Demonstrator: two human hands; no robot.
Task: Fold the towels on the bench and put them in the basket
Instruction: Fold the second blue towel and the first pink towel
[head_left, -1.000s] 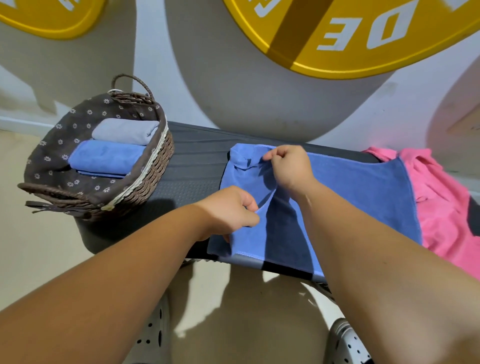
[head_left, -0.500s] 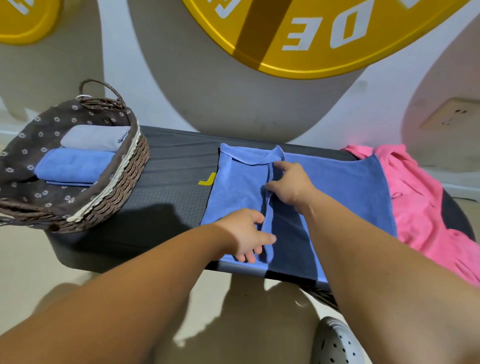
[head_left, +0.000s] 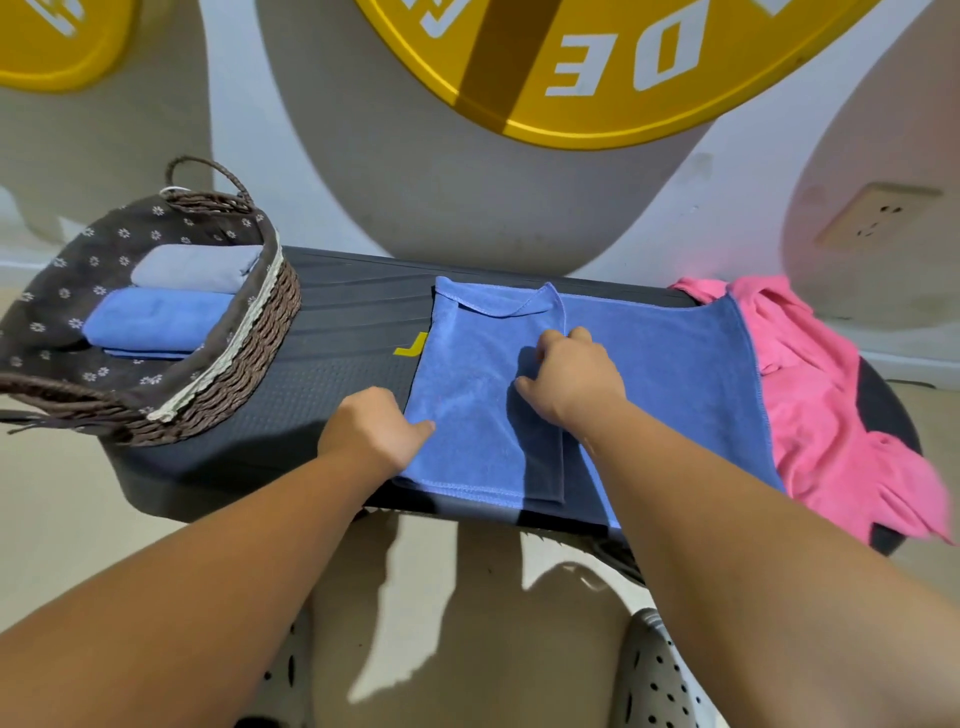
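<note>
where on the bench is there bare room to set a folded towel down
Only the bare strip of dark padded bench between the brown wicker basket and the half-folded blue towel, around the yellow corner mark. Right of that is crowded: the blue towel, then the crumpled pink towel at the end.
</note>
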